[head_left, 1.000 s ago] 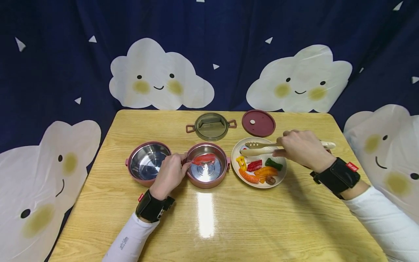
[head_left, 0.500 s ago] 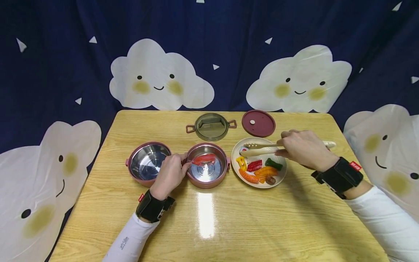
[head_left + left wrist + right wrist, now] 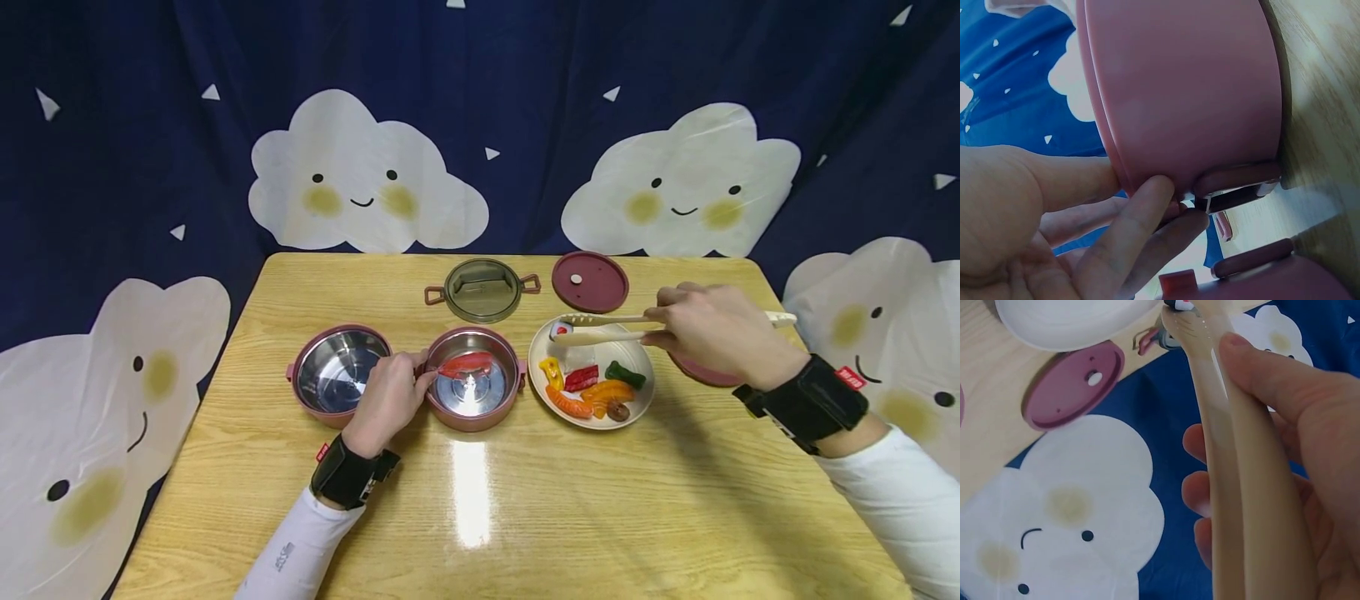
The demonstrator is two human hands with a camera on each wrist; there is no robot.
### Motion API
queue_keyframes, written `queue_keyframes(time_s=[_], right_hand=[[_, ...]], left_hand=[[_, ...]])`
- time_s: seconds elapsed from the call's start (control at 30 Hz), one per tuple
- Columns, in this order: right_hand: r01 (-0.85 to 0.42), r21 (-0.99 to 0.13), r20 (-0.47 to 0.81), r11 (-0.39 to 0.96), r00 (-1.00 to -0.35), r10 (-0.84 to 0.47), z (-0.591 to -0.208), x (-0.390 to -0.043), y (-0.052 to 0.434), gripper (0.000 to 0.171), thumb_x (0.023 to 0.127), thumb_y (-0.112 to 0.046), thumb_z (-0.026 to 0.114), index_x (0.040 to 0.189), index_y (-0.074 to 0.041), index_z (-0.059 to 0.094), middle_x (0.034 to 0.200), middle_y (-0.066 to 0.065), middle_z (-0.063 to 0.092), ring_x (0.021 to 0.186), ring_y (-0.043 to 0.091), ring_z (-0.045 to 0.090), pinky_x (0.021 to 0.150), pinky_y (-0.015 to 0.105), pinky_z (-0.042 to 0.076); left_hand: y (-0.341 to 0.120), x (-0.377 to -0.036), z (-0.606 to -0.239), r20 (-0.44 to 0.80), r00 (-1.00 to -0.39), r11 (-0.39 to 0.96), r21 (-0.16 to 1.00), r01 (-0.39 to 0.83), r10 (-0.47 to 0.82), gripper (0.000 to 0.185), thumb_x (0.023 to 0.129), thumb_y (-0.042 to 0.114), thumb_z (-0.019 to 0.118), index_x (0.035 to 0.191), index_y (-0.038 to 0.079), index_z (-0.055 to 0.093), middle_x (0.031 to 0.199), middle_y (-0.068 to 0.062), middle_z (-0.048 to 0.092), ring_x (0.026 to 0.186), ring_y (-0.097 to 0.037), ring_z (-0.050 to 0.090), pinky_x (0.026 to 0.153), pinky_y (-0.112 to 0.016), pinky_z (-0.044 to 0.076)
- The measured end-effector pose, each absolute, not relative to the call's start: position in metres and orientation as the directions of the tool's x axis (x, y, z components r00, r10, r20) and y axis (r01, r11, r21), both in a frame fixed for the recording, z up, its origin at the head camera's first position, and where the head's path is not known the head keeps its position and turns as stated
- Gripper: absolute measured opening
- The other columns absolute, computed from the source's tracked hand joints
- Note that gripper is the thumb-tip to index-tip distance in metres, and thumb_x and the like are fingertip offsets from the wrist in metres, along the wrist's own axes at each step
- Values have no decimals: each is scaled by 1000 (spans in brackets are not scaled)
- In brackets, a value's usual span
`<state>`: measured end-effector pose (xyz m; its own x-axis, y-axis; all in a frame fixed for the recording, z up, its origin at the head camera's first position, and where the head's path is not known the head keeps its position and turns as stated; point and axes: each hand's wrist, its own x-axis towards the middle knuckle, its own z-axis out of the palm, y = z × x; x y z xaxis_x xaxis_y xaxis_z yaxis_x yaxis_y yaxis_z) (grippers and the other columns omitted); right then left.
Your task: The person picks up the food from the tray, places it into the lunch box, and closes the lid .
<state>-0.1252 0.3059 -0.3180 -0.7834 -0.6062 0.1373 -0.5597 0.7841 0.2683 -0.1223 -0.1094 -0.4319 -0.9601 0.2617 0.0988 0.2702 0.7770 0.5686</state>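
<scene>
My right hand [image 3: 708, 333] squeezes the tongs [image 3: 600, 329], whose tips pinch a small sushi roll [image 3: 560, 331] at the far left edge of the plate [image 3: 633, 408]. My left hand [image 3: 386, 400] grips the side handle of the pink pot [image 3: 472, 417] that holds a red piece of food [image 3: 465, 363]. A second pot [image 3: 337, 379] stands just beside it on the table [image 3: 480, 517].

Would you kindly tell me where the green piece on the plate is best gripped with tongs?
Judging by its pose, across the middle, from above. The green piece lies flat and elongated at the plate's right edge, open above, the orange piece close beside it.
</scene>
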Motion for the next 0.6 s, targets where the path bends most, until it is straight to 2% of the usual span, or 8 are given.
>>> queue_keyframes(time_s=[0.4, 0.6], right_hand=[[-619, 333, 250, 711, -669, -700, -298, -117, 295, 23, 80, -31, 91, 87, -14, 76, 73, 1, 61, 64, 14, 57, 52, 31, 49], [-635, 348, 290, 690, -627, -723, -290, -112, 285, 25, 81, -32, 89, 90, -13, 77, 74, 1, 63, 63, 15, 57, 51, 31, 48]], left_hand=[[-111, -123, -432, 109, -958, 774, 568, 279, 265, 27, 98, 11, 75, 121, -2, 77, 107, -18, 79, 76, -19, 62, 63, -30, 42], [-111, -122, -432, 117, -956, 775, 563, 286, 267, 27, 98, 10, 75, 121, -3, 77, 111, -19, 80, 84, -20, 68, 68, -32, 46]])
